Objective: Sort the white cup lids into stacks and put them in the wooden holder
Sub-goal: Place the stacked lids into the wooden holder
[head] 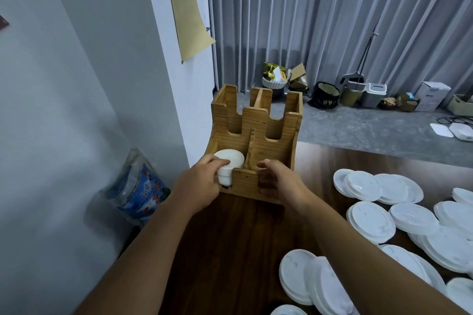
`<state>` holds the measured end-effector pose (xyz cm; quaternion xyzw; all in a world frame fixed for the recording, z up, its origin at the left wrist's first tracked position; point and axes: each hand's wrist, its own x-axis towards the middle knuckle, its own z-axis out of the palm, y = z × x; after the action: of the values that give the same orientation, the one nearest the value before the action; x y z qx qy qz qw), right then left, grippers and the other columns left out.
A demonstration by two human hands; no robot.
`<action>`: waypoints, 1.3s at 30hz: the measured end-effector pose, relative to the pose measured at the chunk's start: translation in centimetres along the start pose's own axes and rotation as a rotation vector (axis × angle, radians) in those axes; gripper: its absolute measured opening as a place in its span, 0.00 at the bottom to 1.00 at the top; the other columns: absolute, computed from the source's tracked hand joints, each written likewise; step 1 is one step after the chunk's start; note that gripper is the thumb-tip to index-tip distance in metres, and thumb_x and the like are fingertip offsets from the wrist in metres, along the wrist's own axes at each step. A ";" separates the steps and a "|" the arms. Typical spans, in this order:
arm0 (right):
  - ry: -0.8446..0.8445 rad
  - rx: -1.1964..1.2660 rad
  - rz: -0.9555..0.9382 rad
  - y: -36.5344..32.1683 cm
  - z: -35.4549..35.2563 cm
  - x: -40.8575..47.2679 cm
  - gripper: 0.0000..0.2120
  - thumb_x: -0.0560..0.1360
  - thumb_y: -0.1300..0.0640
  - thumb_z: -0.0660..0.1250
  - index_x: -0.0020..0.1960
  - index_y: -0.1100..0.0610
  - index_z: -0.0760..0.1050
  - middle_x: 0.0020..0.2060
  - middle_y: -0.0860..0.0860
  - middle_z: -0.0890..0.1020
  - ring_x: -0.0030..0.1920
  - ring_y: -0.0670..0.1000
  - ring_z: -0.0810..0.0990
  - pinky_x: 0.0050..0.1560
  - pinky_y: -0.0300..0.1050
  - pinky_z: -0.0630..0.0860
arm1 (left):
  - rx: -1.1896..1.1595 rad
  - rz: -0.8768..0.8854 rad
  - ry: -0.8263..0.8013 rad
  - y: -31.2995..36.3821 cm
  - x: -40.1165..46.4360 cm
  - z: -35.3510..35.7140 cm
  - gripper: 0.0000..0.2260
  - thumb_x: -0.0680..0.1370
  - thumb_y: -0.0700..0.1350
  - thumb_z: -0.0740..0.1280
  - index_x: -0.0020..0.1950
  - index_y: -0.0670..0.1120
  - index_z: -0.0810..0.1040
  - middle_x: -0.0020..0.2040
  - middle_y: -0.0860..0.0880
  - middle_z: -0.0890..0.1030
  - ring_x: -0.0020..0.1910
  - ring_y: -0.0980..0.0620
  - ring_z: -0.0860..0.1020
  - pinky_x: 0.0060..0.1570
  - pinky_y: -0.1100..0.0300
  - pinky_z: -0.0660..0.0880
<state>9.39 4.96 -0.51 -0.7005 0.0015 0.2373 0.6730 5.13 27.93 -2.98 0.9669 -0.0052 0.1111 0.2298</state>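
Presently noted: left hand point(198, 186) fingers point(220, 162) clasping stack of white round plastic cup lids point(229, 166) seated in front-left compartment of slotted wooden holder point(268, 146) on dark wood table point(230, 250), right hand point(277, 179) fingers curled against holder front, loose white lids point(371, 220) scattered rightward.

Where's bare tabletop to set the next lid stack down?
Bare wood runs in front of the wooden holder, between the two forearms, bordered on the right by the loose white lids. The table's right side is crowded with overlapping lids. The left hand is on the lid stack in the holder's near-left compartment.
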 end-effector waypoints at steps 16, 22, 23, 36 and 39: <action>0.061 -0.043 -0.086 1.9 -7.1 -6.8 0.15 0.87 0.66 0.57 0.57 0.65 0.83 0.45 0.58 0.84 0.40 0.49 0.83 0.41 0.40 0.81 | -0.256 -0.030 -0.237 7.8 -6.1 3.9 0.10 0.82 0.55 0.71 0.63 0.63 0.83 0.51 0.66 0.81 0.48 0.66 0.81 0.44 0.69 0.76; 0.143 -0.112 -0.121 3.6 -9.6 -8.7 0.17 0.85 0.67 0.58 0.49 0.58 0.85 0.41 0.52 0.87 0.43 0.53 0.82 0.43 0.42 0.79 | -0.280 -0.207 -0.562 11.0 -7.9 7.4 0.26 0.73 0.64 0.78 0.70 0.60 0.81 0.60 0.62 0.80 0.52 0.64 0.77 0.46 0.63 0.74; 0.147 -0.109 -0.121 3.9 -9.9 -8.9 0.17 0.85 0.67 0.58 0.49 0.58 0.85 0.40 0.51 0.87 0.43 0.52 0.82 0.42 0.41 0.79 | -0.309 -0.221 -0.567 11.1 -8.0 7.7 0.24 0.74 0.63 0.78 0.68 0.60 0.82 0.61 0.61 0.79 0.53 0.63 0.77 0.47 0.61 0.76; 0.167 -0.084 -0.097 5.6 -11.8 -11.5 0.15 0.84 0.68 0.58 0.49 0.61 0.84 0.41 0.54 0.84 0.36 0.49 0.79 0.38 0.41 0.77 | -0.310 -0.175 -0.525 12.4 -9.5 7.5 0.42 0.74 0.59 0.75 0.85 0.59 0.62 0.83 0.58 0.59 0.80 0.51 0.58 0.80 0.43 0.63; 0.153 -0.096 -0.091 5.8 -11.9 -11.8 0.15 0.84 0.68 0.59 0.50 0.61 0.83 0.42 0.54 0.84 0.38 0.50 0.80 0.38 0.42 0.77 | -0.286 -0.178 -0.509 12.4 -9.4 7.8 0.44 0.75 0.59 0.79 0.86 0.59 0.61 0.82 0.57 0.63 0.81 0.50 0.57 0.79 0.42 0.60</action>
<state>0.97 -10.61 -2.27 -0.7474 0.0097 0.1519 0.6467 -3.16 12.97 -6.26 0.9181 0.0062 -0.1573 0.3638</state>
